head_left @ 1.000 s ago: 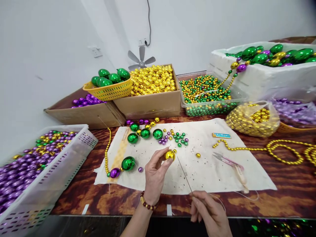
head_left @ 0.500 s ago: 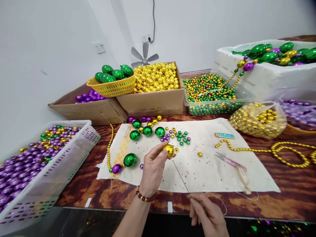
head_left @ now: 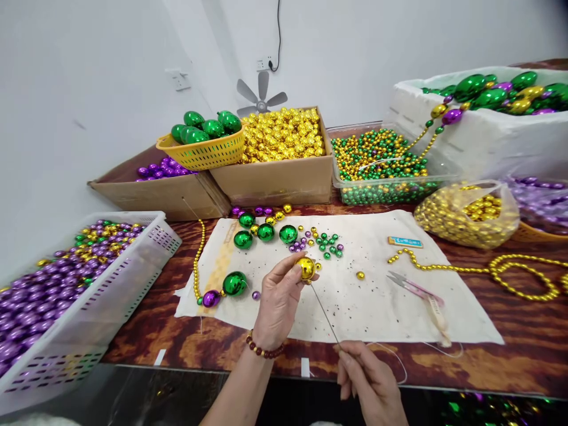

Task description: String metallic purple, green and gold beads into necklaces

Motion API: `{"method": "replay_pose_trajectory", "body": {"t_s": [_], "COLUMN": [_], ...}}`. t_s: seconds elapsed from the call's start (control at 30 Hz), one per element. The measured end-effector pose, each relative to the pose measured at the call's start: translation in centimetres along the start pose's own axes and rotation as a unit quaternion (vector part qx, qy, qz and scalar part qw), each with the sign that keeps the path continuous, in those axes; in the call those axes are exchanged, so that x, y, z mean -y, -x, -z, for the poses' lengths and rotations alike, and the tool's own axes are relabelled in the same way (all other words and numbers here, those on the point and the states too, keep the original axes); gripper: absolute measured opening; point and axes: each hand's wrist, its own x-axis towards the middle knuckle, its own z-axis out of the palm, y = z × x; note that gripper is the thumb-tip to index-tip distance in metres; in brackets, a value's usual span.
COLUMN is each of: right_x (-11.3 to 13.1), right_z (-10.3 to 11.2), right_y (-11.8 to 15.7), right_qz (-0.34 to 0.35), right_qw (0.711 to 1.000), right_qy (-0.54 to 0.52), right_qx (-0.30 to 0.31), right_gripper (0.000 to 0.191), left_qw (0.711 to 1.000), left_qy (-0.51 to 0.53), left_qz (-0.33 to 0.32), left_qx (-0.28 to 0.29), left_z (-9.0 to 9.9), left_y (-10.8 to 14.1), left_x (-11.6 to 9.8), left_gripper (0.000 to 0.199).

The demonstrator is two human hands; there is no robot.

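- A plain pale wall [head_left: 355, 47] rises well beyond the left hand [head_left: 279, 302] and right hand [head_left: 368, 378].
- Ahead of the left hand, a grey fan [head_left: 261, 106] shows against it.
- Above the fan, a black cable [head_left: 278, 35] meets a socket [head_left: 261, 65].
- Brown wood-grained table [head_left: 146, 331] beneath both hands.
- Soft, even light.

gold bead [head_left: 306, 268]: round, glossy, held up | needle [head_left: 325, 313]: thin, straight, slanting, tip at bead's underside
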Motion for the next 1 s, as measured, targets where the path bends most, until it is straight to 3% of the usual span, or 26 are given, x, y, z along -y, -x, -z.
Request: {"method": "replay_pose_trajectory", "body": {"t_s": [0.4, 0.63, 0.73, 0.8, 0.9, 0.93, 1.0], "right_x": [1.5, 3.0, 2.6, 1.9, 1.0, 0.7, 0.3], "right_z": [-2.2, -1.8, -0.6, 0.6, 2.0, 2.2, 2.5], "right_y": [-1.5, -2.6, -3.1, -3.4, -3.8, -3.9, -4.0], "right_qz": [0.025, -0.001, -0.011, -0.028, -0.044, -0.048, -0.060], "right_qw": [0.999, 0.998, 0.999, 0.998, 0.995, 0.993, 0.990], "right_qy": [-0.018, -0.061, -0.052, -0.048, -0.071, -0.084, -0.107], "right_qx": [-0.020, -0.013, 0.009, -0.012, -0.057, -0.063, -0.073], "right_gripper": [0.024, 0.026, 0.029, 0.027, 0.023, 0.023, 0.024], "left_qw": [0.995, 0.979, 0.957, 0.940, 0.913, 0.893, 0.824], "left_qy": [-0.098, -0.198, -0.274, -0.326, -0.402, -0.443, -0.555], "left_qz": [-0.003, 0.035, 0.048, 0.030, -0.014, -0.036, -0.089], "left_qx": [-0.008, 0.034, 0.077, 0.093, 0.073, 0.066, 0.071], "left_z": [-0.9, -1.3, -1.2, -0.5, 1.2, 1.8, 2.6], "left_y": [2.7, 3.6, 3.3, 2.1, -1.0, -2.2, -4.2], "left_x": [1.0, 1.6, 1.8, 1.9, 2.4, 2.7, 3.4], "left_gripper": [0.031, 0.032, 0.033, 0.030, 0.029, 0.028, 0.023]}}
